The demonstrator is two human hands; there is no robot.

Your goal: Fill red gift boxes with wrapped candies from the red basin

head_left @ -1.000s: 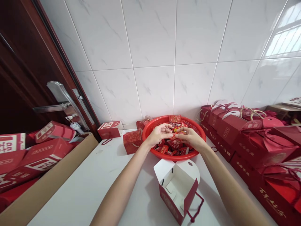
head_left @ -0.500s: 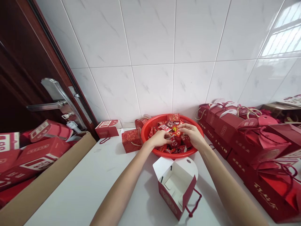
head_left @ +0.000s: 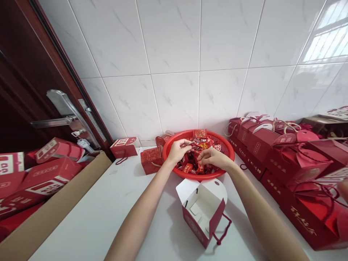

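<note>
A red plastic basket (head_left: pixel 230 154) full of small red-wrapped candies (head_left: pixel 187 168) stands against the tiled wall. Over its left half my left hand (head_left: pixel 178 150) has thumb and fingers closed at the edge of a candy wrapper. My right hand (head_left: pixel 214 158) reaches in from the right, fingertips pinched on a red wrapped candy near the middle. Its fingers partly hide what they grip. In front of the basket, between my forearms, an open dark red gift box (head_left: pixel 197 226) shows its white inside; its flaps are up and a cord handle hangs at its right.
Stacked red gift boxes (head_left: pixel 261 145) line the right side. A small patterned red box (head_left: pixel 151 160) and another red box (head_left: pixel 125 146) stand left of the basket. At far left, a cardboard carton (head_left: pixel 62 203) holds red boxes beside a door handle (head_left: pixel 54 122). A blurred, skin-coloured shape (head_left: pixel 343 190) enters at the right edge.
My left hand has shifted slightly left and up within the basket. My right hand has moved left and down, toward the candies in the middle. The open box stays in place.
</note>
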